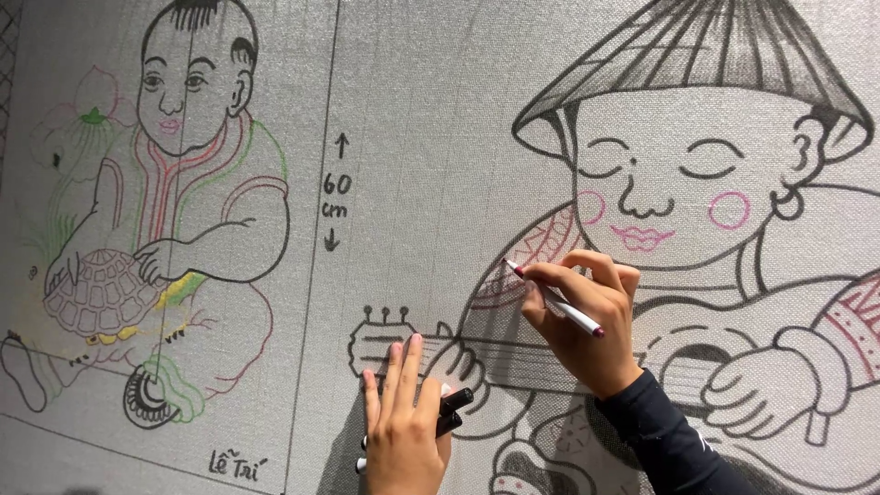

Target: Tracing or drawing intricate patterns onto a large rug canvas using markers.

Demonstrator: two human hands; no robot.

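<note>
A grey woven fabric (431, 137) stands in front of me, bearing black outline drawings. My right hand (587, 316), in a dark sleeve, holds a white marker (555, 299) with a red tip. The tip touches the patterned sleeve of a drawn figure in a conical hat (697, 55) who plays a stringed instrument. My left hand (401, 422) presses flat on the fabric near the drawn instrument's neck, with black markers (454, 410) tucked under its fingers.
On the left part of the fabric is a drawing of a seated child with a turtle (101, 289), partly coloured in red, green and yellow. A thin vertical line (321, 229) with handwritten marks divides the two drawings.
</note>
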